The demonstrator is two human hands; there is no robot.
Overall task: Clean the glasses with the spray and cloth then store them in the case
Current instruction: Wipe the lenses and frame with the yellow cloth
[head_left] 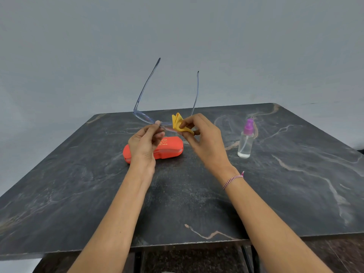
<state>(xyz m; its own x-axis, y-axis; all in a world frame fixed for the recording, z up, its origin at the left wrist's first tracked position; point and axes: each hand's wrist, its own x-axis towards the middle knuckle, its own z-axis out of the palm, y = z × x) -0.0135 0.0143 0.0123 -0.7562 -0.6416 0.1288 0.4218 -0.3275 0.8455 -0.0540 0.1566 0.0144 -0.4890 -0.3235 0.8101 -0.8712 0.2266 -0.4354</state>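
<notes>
Now your left hand [144,143] is pinching the clear blue-tinted plastic glasses [146,119] at the bridge, its grip closed on the frame, temples pointing up. Your right hand [202,138] is pinching the folded yellow cloth [178,124] against one lens. Below, the closed orange hard case [171,147] is lying on the dark marbled tabletop [275,194], near the clear spray bottle with a purple top [246,142].

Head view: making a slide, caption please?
Left hand holds glasses while right hand pinches a yellow cloth on a lens; orange case and spray bottle sit on the table.
</notes>
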